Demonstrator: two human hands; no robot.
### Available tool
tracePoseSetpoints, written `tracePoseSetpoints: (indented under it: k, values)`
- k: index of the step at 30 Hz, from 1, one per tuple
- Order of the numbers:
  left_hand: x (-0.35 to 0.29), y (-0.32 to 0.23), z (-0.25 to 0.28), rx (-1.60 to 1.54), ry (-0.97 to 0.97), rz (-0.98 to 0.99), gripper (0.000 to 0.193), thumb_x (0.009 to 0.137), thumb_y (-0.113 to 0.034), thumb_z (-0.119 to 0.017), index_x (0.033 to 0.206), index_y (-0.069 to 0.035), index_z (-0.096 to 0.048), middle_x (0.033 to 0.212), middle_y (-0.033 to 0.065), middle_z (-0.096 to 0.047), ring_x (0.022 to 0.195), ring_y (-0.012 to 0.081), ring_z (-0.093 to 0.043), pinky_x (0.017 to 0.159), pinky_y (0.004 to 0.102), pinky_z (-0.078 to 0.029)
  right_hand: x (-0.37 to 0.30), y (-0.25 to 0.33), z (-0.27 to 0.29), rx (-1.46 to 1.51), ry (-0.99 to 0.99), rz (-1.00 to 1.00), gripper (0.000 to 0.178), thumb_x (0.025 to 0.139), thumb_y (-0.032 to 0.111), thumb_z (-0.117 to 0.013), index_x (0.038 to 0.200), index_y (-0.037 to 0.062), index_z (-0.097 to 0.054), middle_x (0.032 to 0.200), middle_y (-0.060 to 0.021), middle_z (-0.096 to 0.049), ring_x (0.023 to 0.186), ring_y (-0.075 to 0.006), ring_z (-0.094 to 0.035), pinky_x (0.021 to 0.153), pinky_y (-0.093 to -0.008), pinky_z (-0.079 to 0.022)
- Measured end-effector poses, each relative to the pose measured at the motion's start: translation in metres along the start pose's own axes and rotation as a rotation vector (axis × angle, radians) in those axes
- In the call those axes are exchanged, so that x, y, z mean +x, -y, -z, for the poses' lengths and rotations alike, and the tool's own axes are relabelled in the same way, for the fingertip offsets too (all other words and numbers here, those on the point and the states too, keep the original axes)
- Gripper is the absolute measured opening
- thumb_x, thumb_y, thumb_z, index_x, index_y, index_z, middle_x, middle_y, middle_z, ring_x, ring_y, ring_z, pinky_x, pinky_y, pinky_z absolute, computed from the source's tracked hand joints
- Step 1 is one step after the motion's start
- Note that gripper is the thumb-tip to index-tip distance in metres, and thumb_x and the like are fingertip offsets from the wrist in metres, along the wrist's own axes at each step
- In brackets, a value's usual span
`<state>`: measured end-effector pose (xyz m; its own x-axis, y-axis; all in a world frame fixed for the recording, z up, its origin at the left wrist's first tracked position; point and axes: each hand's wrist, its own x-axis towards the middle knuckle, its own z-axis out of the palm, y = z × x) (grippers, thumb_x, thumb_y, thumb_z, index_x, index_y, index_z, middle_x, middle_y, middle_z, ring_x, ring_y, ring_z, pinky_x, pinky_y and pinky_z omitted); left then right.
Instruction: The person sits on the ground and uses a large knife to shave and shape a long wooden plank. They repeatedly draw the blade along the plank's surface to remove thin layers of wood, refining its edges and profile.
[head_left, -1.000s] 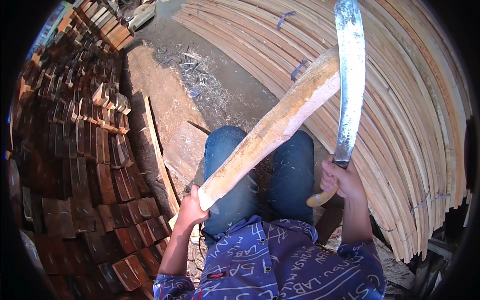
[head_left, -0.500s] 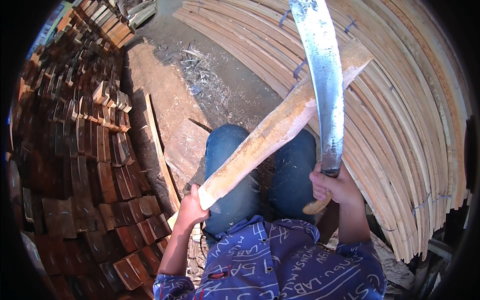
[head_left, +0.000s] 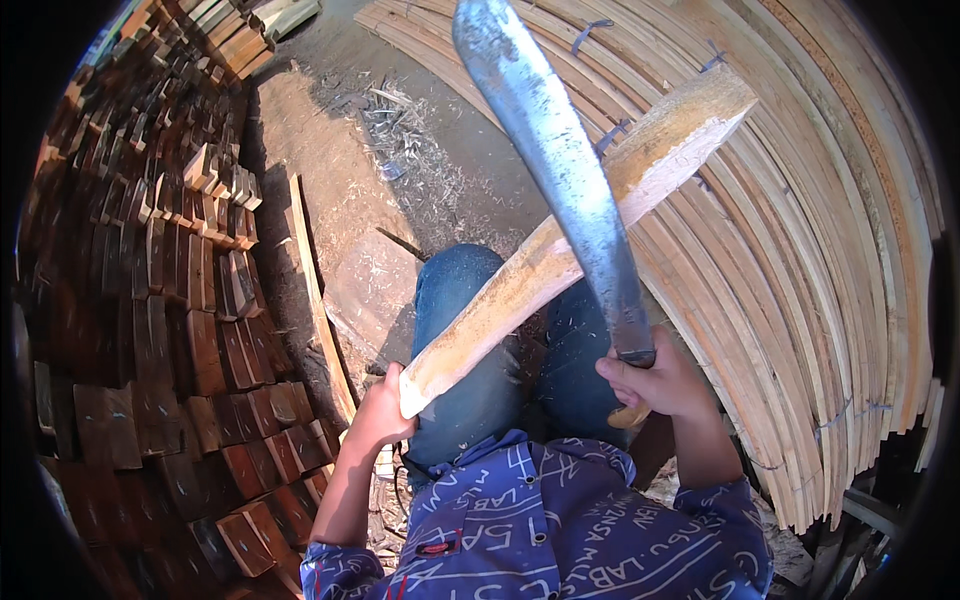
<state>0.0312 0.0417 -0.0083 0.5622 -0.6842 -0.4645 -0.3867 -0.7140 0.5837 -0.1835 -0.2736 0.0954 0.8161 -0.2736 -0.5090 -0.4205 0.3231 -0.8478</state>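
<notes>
My left hand is closed round the near end of a long piece of wood, pale and freshly cut on one side and rougher yellow-brown on top. The wood slants up and to the right across my knees, its far end over the bundled strips. In my right hand is a machete with a broad, curved, blotchy steel blade and a wooden handle, gripped shut. The blade crosses in front of the wood's middle, pointing up and to the left. Whether blade and wood touch, I cannot tell.
Long pale wooden strips, tied in bundles, fill the right side. Stacked brown wood blocks rise at the left. Wood shavings litter the ground ahead. A narrow plank and a flat board lie left of my knees.
The machete's blade has swung left, from nearly upright to leaning left across the wood. My right hand has turned and shifted slightly left. The piece of wood has rolled a little in my left hand.
</notes>
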Motion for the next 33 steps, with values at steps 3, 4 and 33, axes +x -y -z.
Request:
tracePoseSetpoints:
  k: [3,4,33]
  values:
    - [0.004,0.006,0.006,-0.03,0.062,-0.076,0.051,0.065,-0.006,-0.067,0.11,0.001,-0.045,0.09,0.03,-0.064,0.093,0.0478,-0.063,0.079,0.0478,-0.052,-0.001,0.019,0.013,0.232,-0.162,0.066,0.022,0.091,0.013,-0.068,0.086,0.0028,-0.049,0.057,-0.0025,-0.047,0.046,-0.0107,-0.047,0.042,-0.027,-0.038]
    - [0.005,0.004,0.006,-0.039,0.059,-0.094,0.05,0.065,-0.006,-0.068,0.109,0.001,-0.045,0.09,0.03,-0.064,0.094,0.0479,-0.063,0.079,0.048,-0.052,0.0,0.022,0.015,0.281,-0.21,0.069,0.022,0.092,0.011,-0.068,0.087,0.0031,-0.048,0.057,-0.0028,-0.046,0.045,-0.0111,-0.047,0.041,-0.0271,-0.038]
    - [0.004,-0.009,0.014,-0.035,0.106,0.034,0.056,0.066,-0.005,-0.068,0.116,0.003,-0.042,0.099,0.0319,-0.063,0.103,0.0472,-0.061,0.086,0.046,-0.05,-0.004,0.014,0.029,0.322,-0.229,0.166,0.02,0.093,0.011,-0.064,0.082,0.005,-0.048,0.054,-0.003,-0.044,0.042,-0.0119,-0.044,0.039,-0.0281,-0.036]
